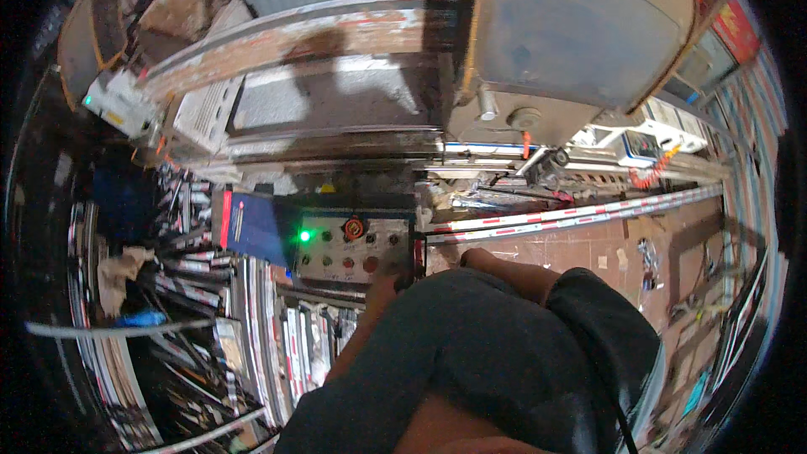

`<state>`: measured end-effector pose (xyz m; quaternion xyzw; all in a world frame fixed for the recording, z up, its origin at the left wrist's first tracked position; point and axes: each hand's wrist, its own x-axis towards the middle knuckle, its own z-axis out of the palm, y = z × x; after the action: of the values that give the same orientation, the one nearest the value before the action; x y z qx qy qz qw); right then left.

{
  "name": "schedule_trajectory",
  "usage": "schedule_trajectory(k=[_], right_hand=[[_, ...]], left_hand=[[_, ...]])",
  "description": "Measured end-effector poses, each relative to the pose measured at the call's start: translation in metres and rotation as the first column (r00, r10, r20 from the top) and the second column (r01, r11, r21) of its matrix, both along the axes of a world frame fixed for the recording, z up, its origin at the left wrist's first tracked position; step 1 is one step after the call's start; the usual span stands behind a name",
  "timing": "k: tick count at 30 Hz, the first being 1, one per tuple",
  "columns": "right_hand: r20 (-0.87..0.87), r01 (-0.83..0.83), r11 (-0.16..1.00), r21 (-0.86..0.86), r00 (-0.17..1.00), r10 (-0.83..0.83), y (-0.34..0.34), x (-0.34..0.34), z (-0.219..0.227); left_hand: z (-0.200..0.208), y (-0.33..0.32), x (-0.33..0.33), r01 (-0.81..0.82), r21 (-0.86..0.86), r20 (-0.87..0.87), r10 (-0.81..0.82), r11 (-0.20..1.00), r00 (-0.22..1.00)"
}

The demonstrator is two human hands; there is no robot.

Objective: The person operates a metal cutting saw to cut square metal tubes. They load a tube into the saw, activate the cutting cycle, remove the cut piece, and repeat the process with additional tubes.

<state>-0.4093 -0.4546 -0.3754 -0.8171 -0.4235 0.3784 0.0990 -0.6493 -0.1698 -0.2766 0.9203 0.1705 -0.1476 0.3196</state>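
Note:
My left hand (pixel 388 282) is at the lower right corner of a control panel (pixel 338 264) with several buttons and knobs. Its fingers are dark and smeared, so I cannot tell their pose or whether they press anything. A green lamp (pixel 305 236) glows at the panel's upper left, and a round red button (pixel 353 227) stands out at its top. Over the brown tabletop (pixel 538 252) my right hand (pixel 479 259) rests near the left edge, its fingers mostly hidden by my sleeve and arm. Beyond it lie long white profiles with red marks (pixel 580 212).
A machine with a large window (pixel 580 17) stands at the far right. Stacked long profiles (pixel 261 336) fill the racks at left, beside a blue and red board (pixel 256 223). A coiled orange hose (pixel 651 172) hangs at the right. A grey bar (pixel 118 330) crosses the left rack.

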Motion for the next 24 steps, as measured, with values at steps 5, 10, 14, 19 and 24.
schedule_trajectory(k=[5, 10, 14, 19, 24], right_hand=[[0.026, 0.027, 0.997, -0.078, 0.999, -0.025, -0.012, -0.001, -0.007], [-0.004, 0.021, 0.998, -0.063, 1.000, -0.022, -0.022, -0.002, -0.001], [0.020, 0.062, 0.997, -0.050, 0.998, -0.061, -0.022, -0.008, 0.009], [0.007, 0.091, 0.991, -0.097, 0.996, -0.091, -0.019, -0.011, 0.000], [0.045, 0.057, 0.988, -0.141, 0.998, -0.051, -0.021, -0.008, 0.017]], left_hand=[[0.022, -0.004, 0.005, 0.008, -0.144, 0.047, -0.001, 0.990, 0.999], [-0.016, 0.002, 0.002, 0.016, -0.068, 0.138, -0.006, 0.998, 0.990], [-0.029, 0.004, -0.001, 0.033, -0.089, 0.065, -0.027, 0.995, 0.998], [-0.002, 0.004, 0.005, -0.035, -0.275, -0.039, 0.026, 0.961, 0.999], [-0.031, 0.002, 0.007, 0.046, -0.215, -0.110, -0.072, 0.976, 0.991]])
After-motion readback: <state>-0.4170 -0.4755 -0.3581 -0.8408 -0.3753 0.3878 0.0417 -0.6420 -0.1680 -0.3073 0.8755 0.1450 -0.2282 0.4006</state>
